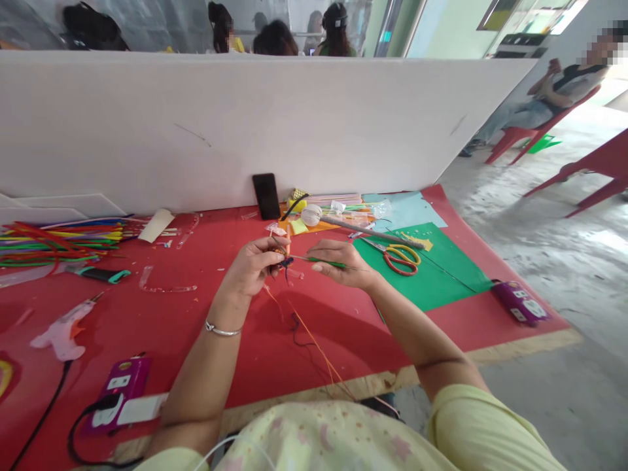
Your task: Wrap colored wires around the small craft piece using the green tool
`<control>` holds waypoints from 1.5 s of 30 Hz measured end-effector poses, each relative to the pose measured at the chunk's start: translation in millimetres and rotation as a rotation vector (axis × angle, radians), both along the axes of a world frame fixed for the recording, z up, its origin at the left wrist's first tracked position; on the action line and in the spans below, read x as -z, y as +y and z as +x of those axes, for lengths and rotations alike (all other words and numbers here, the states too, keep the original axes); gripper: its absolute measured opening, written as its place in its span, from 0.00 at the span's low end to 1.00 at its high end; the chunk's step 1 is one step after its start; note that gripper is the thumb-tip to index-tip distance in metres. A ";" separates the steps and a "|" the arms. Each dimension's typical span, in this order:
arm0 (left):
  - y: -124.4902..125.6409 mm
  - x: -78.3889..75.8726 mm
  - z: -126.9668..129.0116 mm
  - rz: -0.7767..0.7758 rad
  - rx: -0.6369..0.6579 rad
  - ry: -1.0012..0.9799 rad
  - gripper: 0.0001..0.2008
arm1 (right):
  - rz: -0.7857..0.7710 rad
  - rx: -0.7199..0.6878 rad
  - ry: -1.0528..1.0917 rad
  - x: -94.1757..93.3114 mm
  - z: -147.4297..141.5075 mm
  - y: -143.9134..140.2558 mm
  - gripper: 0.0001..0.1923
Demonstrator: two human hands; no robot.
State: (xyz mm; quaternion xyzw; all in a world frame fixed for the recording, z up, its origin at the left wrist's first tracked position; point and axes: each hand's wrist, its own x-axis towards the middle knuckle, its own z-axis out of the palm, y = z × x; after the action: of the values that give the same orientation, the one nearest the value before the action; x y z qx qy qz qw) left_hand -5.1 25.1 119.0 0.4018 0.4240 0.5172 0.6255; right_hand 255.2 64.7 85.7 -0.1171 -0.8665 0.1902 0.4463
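Note:
My left hand (pixel 262 261) is closed in a pinch on a small dark-blue and orange piece (pixel 286 261), largely covered by the fingers. My right hand (pixel 341 263) is closed around a slim tool with a green handle (pixel 333 264). Its thin metal shaft points left and reaches the small piece; whether the tip is in it or only against it, I cannot tell. Orange yarn (pixel 314 337) hangs below my hands and runs over the front edge of the table. A dark strand (pixel 297 327) lies on the red surface beside it.
Scissors (pixel 401 258) lie on a green sheet (pixel 432 281) to the right. A phone (pixel 265 196) leans against the white partition (pixel 294 118). At left are a glue gun (pixel 63 330), a bundle of coloured stems (pixel 59 239) and a purple power strip (pixel 120 392).

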 end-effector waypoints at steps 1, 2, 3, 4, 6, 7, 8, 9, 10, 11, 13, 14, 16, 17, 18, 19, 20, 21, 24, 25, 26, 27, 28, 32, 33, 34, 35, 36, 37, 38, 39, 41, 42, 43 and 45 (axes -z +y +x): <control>0.7 0.3 -0.1 0.000 0.005 -0.001 0.18 | 0.002 -0.001 0.004 0.4 0.0 0.3 0.14; 1.3 0.7 -0.2 0.000 0.011 -0.003 0.18 | 0.003 -0.002 0.006 0.9 0.0 0.5 0.14; 2.0 1.1 -0.2 0.001 0.017 -0.005 0.18 | 0.002 -0.001 0.007 1.3 0.0 0.8 0.14; 2.6 1.7 -0.2 0.002 0.022 -0.006 0.18 | 0.002 0.002 0.006 1.8 0.1 1.0 0.14; 3.8 2.9 0.2 0.002 0.024 -0.009 0.18 | -0.002 0.011 0.002 2.6 0.6 1.3 0.14; 4.4 3.5 0.6 0.001 0.020 -0.010 0.18 | -0.005 0.014 0.000 2.9 1.0 1.3 0.14; 4.9 4.0 1.1 -0.001 0.015 -0.011 0.17 | -0.007 0.016 -0.001 3.0 1.5 1.3 0.14; 5.3 4.5 1.7 -0.002 0.011 -0.011 0.17 | -0.009 0.017 -0.001 2.9 2.1 1.3 0.14; 5.8 4.9 2.4 -0.002 0.009 -0.011 0.17 | -0.013 0.018 -0.003 2.6 2.7 1.1 0.14; 6.2 5.2 3.1 -0.001 0.008 -0.010 0.17 | -0.015 0.020 -0.005 2.3 3.3 0.8 0.14; 7.1 5.8 4.4 -0.003 0.011 -0.007 0.17 | -0.024 0.024 -0.017 1.3 4.2 0.2 0.14; 7.5 6.1 5.0 -0.005 0.013 -0.007 0.17 | -0.031 0.025 -0.024 1.0 4.4 -0.2 0.14; 8.5 6.8 6.2 -0.014 0.016 -0.010 0.18 | -0.044 0.024 -0.026 0.6 4.6 -1.0 0.14; 8.9 7.3 6.9 -0.019 0.017 -0.014 0.18 | -0.051 0.021 -0.019 0.6 4.6 -1.4 0.14; 9.4 7.8 7.6 -0.023 0.021 -0.018 0.18 | -0.061 0.019 -0.011 0.6 4.6 -1.9 0.13; 9.9 8.3 8.3 -0.025 0.027 -0.021 0.18 | -0.077 0.017 -0.003 0.6 4.7 -2.5 0.13; 10.3 8.9 9.0 -0.025 0.033 -0.024 0.18 | -0.100 0.018 0.003 0.4 4.7 -3.2 0.13; 10.8 9.3 9.6 -0.023 0.038 -0.028 0.18 | -0.130 0.022 0.004 0.1 4.7 -4.2 0.14; 11.8 10.3 10.9 -0.010 0.050 -0.040 0.19 | -0.253 0.035 0.019 0.7 2.9 -8.5 0.16; 12.1 10.6 11.1 -0.004 0.052 -0.044 0.19 | -0.311 0.037 0.045 2.1 1.0 -10.2 0.17; 12.4 11.0 11.4 0.006 0.051 -0.046 0.19 | -0.387 0.042 0.085 4.5 -1.8 -12.0 0.19; 12.6 11.5 11.7 0.018 0.049 -0.047 0.19 | -0.480 0.047 0.136 7.9 -5.8 -13.7 0.21; 12.8 12.1 12.2 0.031 0.043 -0.047 0.19 | -0.588 0.053 0.194 12.1 -10.9 -15.1 0.23; 13.9 16.5 14.9 0.108 -0.044 -0.009 0.20 | -1.040 0.087 0.471 29.1 -39.3 -17.6 0.33; 14.1 17.6 15.8 0.133 -0.085 0.010 0.20 | -1.135 0.081 0.532 31.2 -46.7 -17.6 0.35; 14.2 18.4 16.6 0.156 -0.125 0.033 0.20 | -1.224 0.067 0.578 32.1 -53.6 -17.6 0.35; 14.3 19.0 17.3 0.177 -0.160 0.058 0.19 | -1.295 0.056 0.614 31.7 -59.8 -17.6 0.35; 14.3 19.3 18.1 0.195 -0.188 0.085 0.19 | -1.351 0.044 0.636 30.3 -65.0 -17.8 0.34; 14.3 19.4 18.8 0.211 -0.207 0.112 0.18 | -1.390 0.038 0.651 28.2 -69.4 -18.1 0.34; 14.3 19.5 19.5 0.226 -0.222 0.136 0.18 | -1.413 0.039 0.661 25.8 -73.1 -18.5 0.33; 14.4 19.6 20.2 0.240 -0.236 0.153 0.17 | -1.427 0.043 0.669 23.2 -76.1 -18.8 0.32; 15.0 21.1 21.7 0.260 -0.262 0.165 0.17 | -1.433 0.067 0.692 18.9 -81.0 -19.2 0.31; 15.5 22.7 22.4 0.265 -0.274 0.164 0.17 | -1.430 0.081 0.711 17.2 -83.3 -19.2 0.31; 16.2 24.8 23.0 0.269 -0.289 0.161 0.17 | -1.428 0.092 0.734 16.0 -85.7 -18.9 0.30; 17.8 30.1 23.8 0.286 -0.327 0.153 0.19 | -1.439 0.090 0.787 14.4 -91.0 -17.8 0.30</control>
State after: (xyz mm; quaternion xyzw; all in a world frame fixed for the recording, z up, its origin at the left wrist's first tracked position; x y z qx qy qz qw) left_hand 18.7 42.9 88.9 0.4503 0.4521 0.6345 0.4361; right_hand 164.2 46.9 71.3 -0.3340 -0.3070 0.7085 0.5406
